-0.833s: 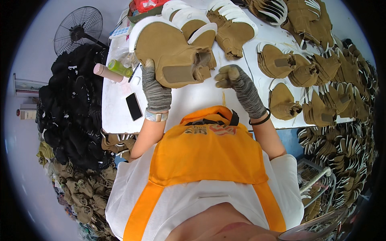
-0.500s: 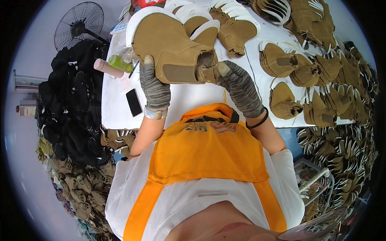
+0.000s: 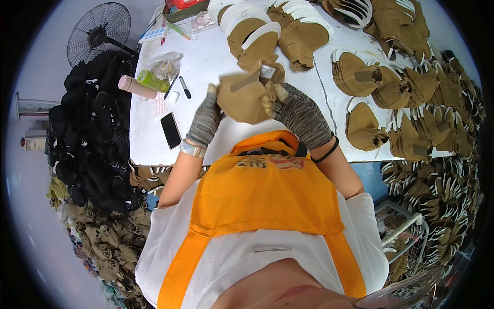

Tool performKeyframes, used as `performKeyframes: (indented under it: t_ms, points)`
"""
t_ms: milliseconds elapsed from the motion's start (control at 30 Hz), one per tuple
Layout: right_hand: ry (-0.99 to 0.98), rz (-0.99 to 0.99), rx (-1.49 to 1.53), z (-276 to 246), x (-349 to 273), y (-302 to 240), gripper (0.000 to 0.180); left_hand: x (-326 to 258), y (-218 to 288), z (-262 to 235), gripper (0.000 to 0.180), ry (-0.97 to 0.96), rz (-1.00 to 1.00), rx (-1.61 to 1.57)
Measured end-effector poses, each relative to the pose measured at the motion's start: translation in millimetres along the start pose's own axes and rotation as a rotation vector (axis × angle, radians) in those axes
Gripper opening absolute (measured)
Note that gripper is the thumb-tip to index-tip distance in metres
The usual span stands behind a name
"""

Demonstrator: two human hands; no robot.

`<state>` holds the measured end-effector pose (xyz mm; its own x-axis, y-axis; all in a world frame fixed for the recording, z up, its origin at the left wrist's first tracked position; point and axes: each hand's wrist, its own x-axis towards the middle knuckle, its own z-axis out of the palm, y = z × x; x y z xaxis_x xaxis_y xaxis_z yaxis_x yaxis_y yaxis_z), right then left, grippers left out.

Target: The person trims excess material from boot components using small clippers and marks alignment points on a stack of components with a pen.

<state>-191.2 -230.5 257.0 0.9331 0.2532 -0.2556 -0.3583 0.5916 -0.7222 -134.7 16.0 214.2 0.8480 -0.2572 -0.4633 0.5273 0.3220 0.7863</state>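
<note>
Both my hands wear grey knitted gloves. My left hand (image 3: 205, 121) grips the left side of a tan suede shoe upper (image 3: 242, 95) held just above the white table (image 3: 206, 67). My right hand (image 3: 298, 113) pinches the right side of the same upper, near a small white tag. Behind it lies a row of tan uppers with white trim (image 3: 257, 36).
A black phone (image 3: 170, 130), a black pen (image 3: 184, 87), a green bottle (image 3: 152, 81) and a pink tube (image 3: 136, 86) lie on the table's left part. Tan uppers (image 3: 391, 87) cover the right side. Black uppers (image 3: 92, 129) are heaped at the left, beside a fan (image 3: 98, 28).
The tan upper has come down and toward me from a raised, spread position. My right hand has moved in from the right and taken hold of it.
</note>
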Motion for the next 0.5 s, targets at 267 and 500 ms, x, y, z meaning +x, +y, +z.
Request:
performKeyframes:
  t_ms: [267,500]
  points:
    - [0.194,-0.187,-0.3,10.2,0.8,32.6,0.015,-80.4,0.3,40.6,0.034,-0.111,0.245,0.589]
    - [0.069,-0.431,-0.621,17.5,-2.8,43.6,0.015,-53.1,-12.9,57.7,0.031,-0.213,0.194,0.391]
